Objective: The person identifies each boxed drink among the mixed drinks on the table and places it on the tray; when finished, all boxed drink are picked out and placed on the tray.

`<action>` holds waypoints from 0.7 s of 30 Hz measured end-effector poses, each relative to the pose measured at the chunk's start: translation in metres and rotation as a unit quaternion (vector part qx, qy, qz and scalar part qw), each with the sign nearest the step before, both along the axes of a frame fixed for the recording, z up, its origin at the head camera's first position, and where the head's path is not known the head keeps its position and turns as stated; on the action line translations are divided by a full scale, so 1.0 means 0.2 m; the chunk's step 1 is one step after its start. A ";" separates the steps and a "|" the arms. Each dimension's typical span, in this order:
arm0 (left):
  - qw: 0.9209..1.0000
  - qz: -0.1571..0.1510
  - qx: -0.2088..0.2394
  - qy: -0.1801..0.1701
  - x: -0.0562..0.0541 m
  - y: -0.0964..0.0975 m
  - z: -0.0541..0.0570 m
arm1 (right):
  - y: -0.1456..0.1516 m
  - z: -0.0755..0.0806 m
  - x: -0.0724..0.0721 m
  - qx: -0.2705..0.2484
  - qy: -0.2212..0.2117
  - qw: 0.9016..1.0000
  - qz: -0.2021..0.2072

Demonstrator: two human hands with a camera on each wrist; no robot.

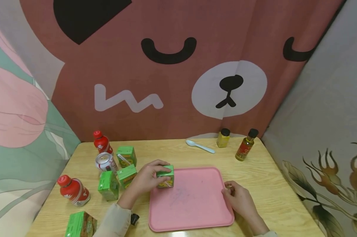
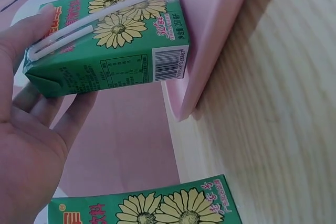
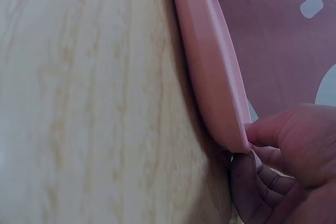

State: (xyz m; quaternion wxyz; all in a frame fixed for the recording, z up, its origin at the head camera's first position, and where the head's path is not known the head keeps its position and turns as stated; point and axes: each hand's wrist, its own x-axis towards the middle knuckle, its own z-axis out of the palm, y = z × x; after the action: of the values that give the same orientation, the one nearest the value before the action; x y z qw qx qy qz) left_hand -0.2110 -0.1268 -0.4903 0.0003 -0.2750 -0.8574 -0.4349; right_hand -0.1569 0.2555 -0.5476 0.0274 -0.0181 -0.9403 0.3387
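Note:
My left hand (image 1: 150, 176) grips a green drink carton (image 2: 110, 40) with yellow flowers and a white straw on its side. The carton stands upright at the far left corner of the pink tray (image 1: 193, 200), its base at the tray's surface in the left wrist view. On the opposite side, my right hand (image 1: 240, 199) pinches the tray's right rim between thumb and fingers, which the right wrist view shows close up (image 3: 283, 156). Just left of my left hand stands another green carton (image 1: 127, 176).
More green cartons (image 1: 108, 186), a soda can (image 1: 105, 162) and two red bottles (image 1: 75, 191) stand on the left. A pale blue spoon (image 1: 200, 146), a yellow jar (image 1: 223, 138) and a dark-capped bottle (image 1: 246, 145) are at the back. A printed curtain (image 1: 172, 121) hangs behind.

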 end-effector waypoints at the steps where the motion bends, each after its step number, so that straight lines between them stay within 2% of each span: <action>1: 1.000 -0.001 0.000 -0.003 0.00 0.00 0.00 | 0.00 0.00 0.00 0.000 0.001 1.000 0.001; 10: 1.000 -0.011 0.006 0.006 -0.03 0.00 0.00 | 0.00 -0.02 0.00 0.001 -0.001 1.000 0.001; 21: 1.000 -0.012 0.003 0.004 -0.03 0.01 0.01 | 0.01 -0.03 -0.01 -0.006 -0.002 1.000 0.001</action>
State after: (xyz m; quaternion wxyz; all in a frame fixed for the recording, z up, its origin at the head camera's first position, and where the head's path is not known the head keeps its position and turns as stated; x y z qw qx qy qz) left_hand -0.2180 -0.1255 -0.4888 -0.0010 -0.2866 -0.8531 -0.4361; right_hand -0.1591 0.2585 -0.5536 0.0247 -0.0177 -0.9383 0.3446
